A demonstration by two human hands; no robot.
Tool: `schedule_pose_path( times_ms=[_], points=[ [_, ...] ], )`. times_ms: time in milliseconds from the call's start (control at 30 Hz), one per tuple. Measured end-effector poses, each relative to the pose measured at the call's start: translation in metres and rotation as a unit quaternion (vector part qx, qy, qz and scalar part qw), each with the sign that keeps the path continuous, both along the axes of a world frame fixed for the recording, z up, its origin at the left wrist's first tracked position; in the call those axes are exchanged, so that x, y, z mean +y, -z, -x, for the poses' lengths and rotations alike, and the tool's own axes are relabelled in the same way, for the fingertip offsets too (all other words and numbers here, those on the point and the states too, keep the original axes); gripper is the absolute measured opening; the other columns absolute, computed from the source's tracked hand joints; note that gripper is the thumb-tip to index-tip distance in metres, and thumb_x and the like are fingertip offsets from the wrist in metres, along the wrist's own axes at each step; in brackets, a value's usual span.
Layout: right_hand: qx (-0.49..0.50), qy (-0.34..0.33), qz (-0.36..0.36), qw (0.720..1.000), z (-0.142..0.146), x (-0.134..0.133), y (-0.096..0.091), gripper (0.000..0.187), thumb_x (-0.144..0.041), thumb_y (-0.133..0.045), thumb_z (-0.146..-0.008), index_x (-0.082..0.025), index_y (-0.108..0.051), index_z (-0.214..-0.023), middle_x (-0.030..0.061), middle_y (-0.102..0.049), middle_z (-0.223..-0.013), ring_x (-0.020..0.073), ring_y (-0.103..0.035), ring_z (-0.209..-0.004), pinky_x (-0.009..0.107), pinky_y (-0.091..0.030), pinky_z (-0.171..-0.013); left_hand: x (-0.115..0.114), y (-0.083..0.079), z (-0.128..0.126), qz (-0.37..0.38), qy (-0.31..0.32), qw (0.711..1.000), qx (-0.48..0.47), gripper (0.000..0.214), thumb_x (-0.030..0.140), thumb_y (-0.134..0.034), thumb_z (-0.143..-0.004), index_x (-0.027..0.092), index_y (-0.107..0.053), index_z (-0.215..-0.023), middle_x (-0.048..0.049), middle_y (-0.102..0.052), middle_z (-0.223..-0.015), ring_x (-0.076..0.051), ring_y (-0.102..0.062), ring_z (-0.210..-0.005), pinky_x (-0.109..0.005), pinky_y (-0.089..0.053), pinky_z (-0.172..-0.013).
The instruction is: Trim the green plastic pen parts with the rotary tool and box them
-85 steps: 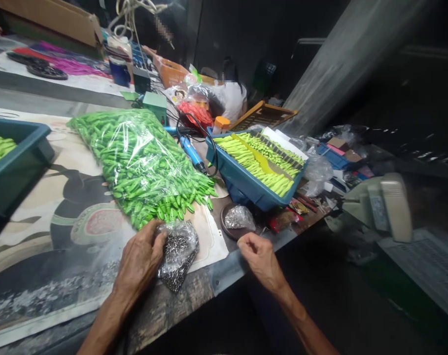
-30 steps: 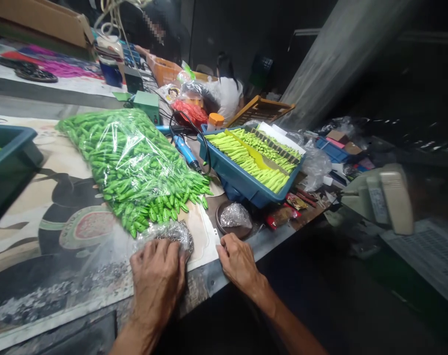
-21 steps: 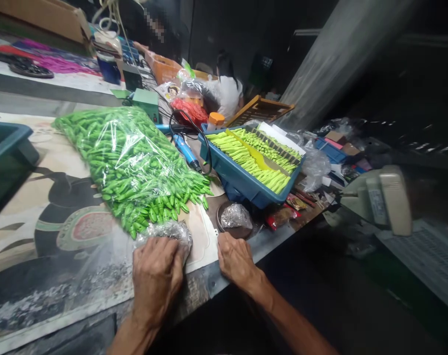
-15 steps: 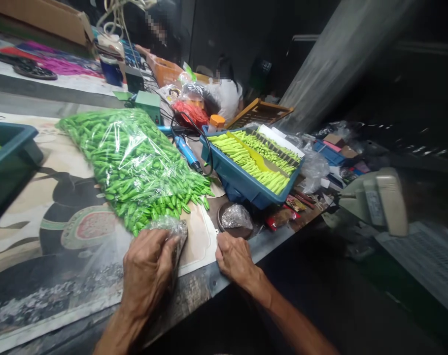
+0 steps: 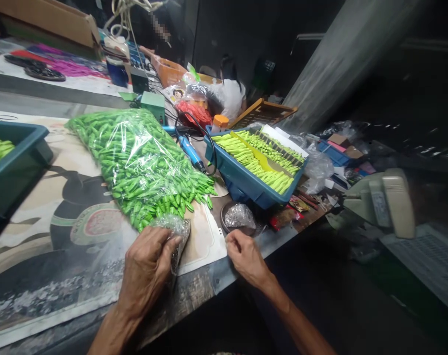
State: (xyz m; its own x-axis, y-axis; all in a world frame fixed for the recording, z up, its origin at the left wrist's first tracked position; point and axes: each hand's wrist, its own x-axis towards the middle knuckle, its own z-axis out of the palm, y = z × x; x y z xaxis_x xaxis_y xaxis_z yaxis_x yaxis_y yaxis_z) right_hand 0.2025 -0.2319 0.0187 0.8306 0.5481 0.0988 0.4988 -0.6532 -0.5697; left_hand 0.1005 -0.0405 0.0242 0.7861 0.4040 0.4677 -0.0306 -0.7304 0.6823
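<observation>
At the table's front edge, my left hand [image 5: 148, 268] is closed on a small clear plastic bag [image 5: 180, 239] that holds tiny dark, shiny pieces. My right hand [image 5: 246, 256] has its fingers curled in a pinch beside a round brown dish [image 5: 225, 212]; whatever is between them is hidden. In that dish sits another clear bag [image 5: 239, 216] of small silvery bits. Just beyond my left hand lies a large clear bag [image 5: 135, 162] full of bright green pointed pieces, some spilling from its open end. A blue electric screwdriver [image 5: 191, 153] lies beside it, its black cord looped.
A blue bin [image 5: 260, 198] with rows of yellow-green sticks stands at the right, a second blue bin [image 5: 17, 129] at the left edge. A beige device [image 5: 379, 202] stands past the table's right edge. Behind are an orange crate [image 5: 170, 69] and cardboard box [image 5: 53, 29].
The whole view has shifted slightly, so the table things sit a little further right. Both hands keep their closed grip. A person's hand now shows at the top left.
</observation>
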Motion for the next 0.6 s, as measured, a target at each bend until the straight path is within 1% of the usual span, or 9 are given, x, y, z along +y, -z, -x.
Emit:
schedule_pose_path(
  times_ms=[100, 233, 300, 400, 467, 600],
  points=[
    [-0.024, 0.001, 0.023, 0.999, 0.000, 0.008, 0.011, 0.012, -0.011, -0.039, -0.074, -0.016, -0.050, -0.073, -0.0007, -0.051, -0.062, 0.0111, -0.049, -0.058, 0.020, -0.036, -0.056, -0.001, 0.002, 0.001, -0.002, 0.002, 1.000, -0.001, 0.015, 0.027, -0.048, -0.083, 0.020, -0.050, -0.070, 0.0004, -0.050, -0.063, -0.016, -0.046, -0.064, -0.030, -0.037, -0.061],
    [-0.059, -0.008, 0.071, 0.996, -0.002, 0.012, 0.021, 0.010, -0.013, -0.041, -0.077, -0.016, -0.051, -0.075, 0.0012, -0.054, -0.064, 0.0128, -0.051, -0.058, 0.022, -0.036, -0.057, -0.002, 0.005, 0.001, -0.011, 0.004, 1.000, -0.001, 0.015, 0.027, -0.049, -0.082, 0.019, -0.051, -0.069, -0.0001, -0.051, -0.063, -0.017, -0.046, -0.065, -0.030, -0.037, -0.060],
    [-0.081, -0.012, 0.100, 0.992, -0.002, 0.013, 0.024, 0.012, -0.013, -0.039, -0.079, -0.016, -0.050, -0.076, 0.0038, -0.055, -0.066, 0.0148, -0.052, -0.060, 0.024, -0.036, -0.057, -0.002, 0.005, 0.002, -0.011, 0.006, 1.000, -0.001, 0.016, 0.027, -0.049, -0.082, 0.019, -0.052, -0.069, -0.0002, -0.051, -0.063, -0.017, -0.046, -0.065, -0.030, -0.037, -0.061],
    [-0.112, -0.007, 0.142, 0.983, -0.001, 0.017, 0.026, 0.015, -0.013, -0.035, -0.080, -0.016, -0.050, -0.077, 0.0086, -0.056, -0.070, 0.0177, -0.052, -0.061, 0.027, -0.034, -0.055, -0.004, 0.005, 0.003, -0.008, 0.009, 1.000, 0.003, 0.017, 0.028, -0.048, -0.082, 0.019, -0.054, -0.069, -0.0005, -0.052, -0.064, -0.017, -0.047, -0.066, -0.031, -0.037, -0.062],
    [-0.125, -0.005, 0.164, 0.979, 0.001, 0.019, 0.026, 0.015, -0.013, -0.035, -0.079, -0.015, -0.050, -0.079, 0.0111, -0.057, -0.072, 0.0187, -0.051, -0.058, 0.028, -0.033, -0.053, -0.005, 0.005, 0.003, -0.011, 0.011, 1.000, 0.005, 0.017, 0.027, -0.048, -0.082, 0.019, -0.054, -0.069, -0.0005, -0.053, -0.064, -0.017, -0.048, -0.066, -0.031, -0.037, -0.062],
    [-0.128, -0.008, 0.179, 0.975, 0.002, 0.024, 0.025, 0.013, -0.013, -0.038, -0.074, -0.013, -0.050, -0.080, 0.0129, -0.056, -0.072, 0.0195, -0.049, -0.053, 0.029, -0.030, -0.049, -0.006, 0.008, 0.002, -0.027, 0.015, 1.000, -0.005, 0.016, 0.025, -0.048, -0.082, 0.020, -0.053, -0.068, -0.0003, -0.052, -0.063, -0.017, -0.047, -0.065, -0.030, -0.037, -0.062]
  ],
)
